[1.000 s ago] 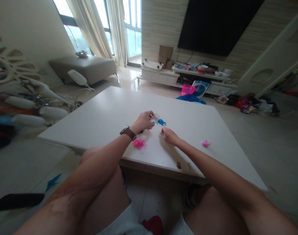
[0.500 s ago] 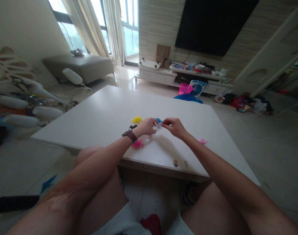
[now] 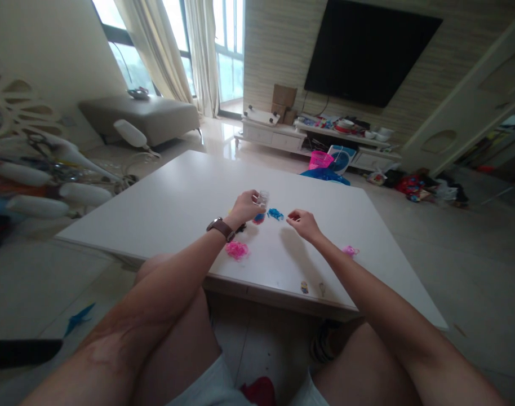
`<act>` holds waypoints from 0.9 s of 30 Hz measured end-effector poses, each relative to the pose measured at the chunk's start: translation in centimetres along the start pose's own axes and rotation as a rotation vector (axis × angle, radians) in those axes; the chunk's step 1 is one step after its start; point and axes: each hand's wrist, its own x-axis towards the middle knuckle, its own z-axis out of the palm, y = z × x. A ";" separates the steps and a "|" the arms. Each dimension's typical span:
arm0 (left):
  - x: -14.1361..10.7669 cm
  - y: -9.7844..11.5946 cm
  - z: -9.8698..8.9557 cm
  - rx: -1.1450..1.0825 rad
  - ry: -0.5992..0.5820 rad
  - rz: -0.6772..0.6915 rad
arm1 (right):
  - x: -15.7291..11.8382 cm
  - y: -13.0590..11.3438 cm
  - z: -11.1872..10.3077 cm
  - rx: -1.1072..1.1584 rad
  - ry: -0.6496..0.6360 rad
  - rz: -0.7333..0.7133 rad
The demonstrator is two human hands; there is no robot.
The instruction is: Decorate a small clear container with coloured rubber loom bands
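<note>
My left hand [image 3: 245,207], with a brown-strapped watch at the wrist, is closed around a small clear plastic container [image 3: 263,198]. Blue and red show at the lower end of the container. Just right of it lies a small blue pile [image 3: 276,214], perhaps of tiny rubber bands. My right hand [image 3: 303,223] hovers beside that pile, thumb and fingertips pinched; anything between them is too small to make out. Nearer to me is a pink pile [image 3: 238,250]. A black pile [image 3: 241,228] and a sliver of yellow are mostly hidden by my left hand.
On the white table [image 3: 164,208], a light pink bundle [image 3: 349,251] lies by my right forearm. A small yellow-and-blue figure [image 3: 304,287] and a small pale piece [image 3: 322,289] lie near the front edge. Beyond the table stands a pink basket [image 3: 320,160].
My hands have moved apart. The left one tipped the clear container more upright and shifted left; the right one drew back slightly from it. The blue pile now shows between them.
</note>
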 end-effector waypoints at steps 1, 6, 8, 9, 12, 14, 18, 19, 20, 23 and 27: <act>0.0 0.1 -0.2 0.026 0.017 0.005 | 0.3 0.6 0.8 -0.031 -0.011 0.012; -0.1 0.3 -0.7 0.101 0.041 0.078 | 2.5 1.6 4.5 -0.178 -0.008 0.045; -0.1 0.4 -0.8 0.113 0.051 0.081 | 3.3 1.7 5.7 -0.196 -0.007 0.077; 0.0 0.5 -0.9 0.116 0.058 0.079 | 3.7 1.7 6.2 -0.201 -0.007 0.094; 0.1 0.6 -1.2 0.113 0.065 0.076 | 4.4 2.1 7.4 -0.231 0.008 0.132; 0.1 0.6 -1.4 0.108 0.062 0.084 | 4.7 2.3 7.7 -0.262 0.017 0.137; 0.2 0.5 -1.4 0.108 0.045 0.089 | 5.1 2.2 7.6 -0.290 0.000 0.113; 0.2 0.4 -1.4 0.112 0.038 0.091 | 5.2 2.1 7.5 -0.295 -0.006 0.103; 0.2 0.3 -1.3 0.117 0.030 0.096 | 5.2 1.9 7.4 -0.299 -0.011 0.094; 0.2 0.0 -1.2 0.140 0.007 0.115 | 4.7 1.8 6.7 -0.303 -0.013 0.077; 0.1 -0.3 -0.9 0.204 -0.055 0.135 | 3.2 2.2 4.6 -0.284 0.002 0.068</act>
